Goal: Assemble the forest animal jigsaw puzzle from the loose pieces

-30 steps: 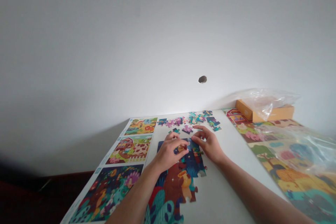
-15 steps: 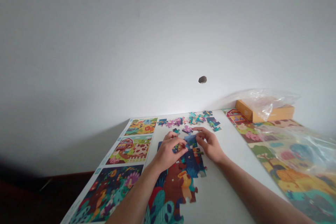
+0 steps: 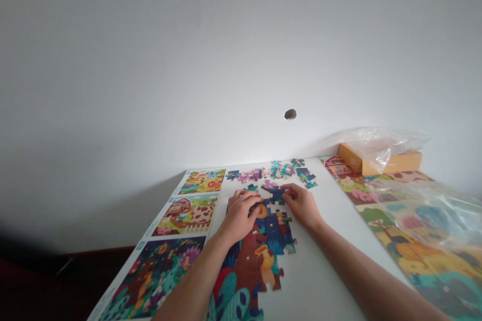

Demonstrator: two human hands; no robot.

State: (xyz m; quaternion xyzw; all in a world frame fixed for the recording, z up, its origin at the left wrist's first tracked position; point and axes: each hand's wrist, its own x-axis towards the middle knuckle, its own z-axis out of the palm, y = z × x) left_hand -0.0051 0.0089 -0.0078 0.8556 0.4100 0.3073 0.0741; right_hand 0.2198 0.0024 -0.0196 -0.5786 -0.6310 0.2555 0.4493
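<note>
At the far right end of the white counter point(image 3: 320, 271) sits an orange cardboard box point(image 3: 380, 162), its lid or contents hidden under a crumpled clear plastic bag point(image 3: 380, 144) that lies over it, so what it holds cannot be seen. A second clear plastic bag point(image 3: 444, 215) lies across a large printed puzzle picture point(image 3: 406, 246) on the right, blurring part of that picture. In the middle of the counter lies a partly assembled jigsaw puzzle point(image 3: 259, 266), its lower end cut off by the frame's bottom edge. A dark blue puzzle piece point(image 3: 274, 197) sits at its top edge, between the two hands. The right hand point(image 3: 303, 206) pinches that piece's right end with its fingers, while the left hand point(image 3: 239, 217) is curved and pressed down beside its left end, its thumb close against it; the left hand's exact grip is hidden. Loose puzzle pieces point(image 3: 271, 170) lie in a scattered group just beyond the hands, too small to make out their pictures. Printed picture sheets point(image 3: 181, 241) line the counter's left side.
</note>
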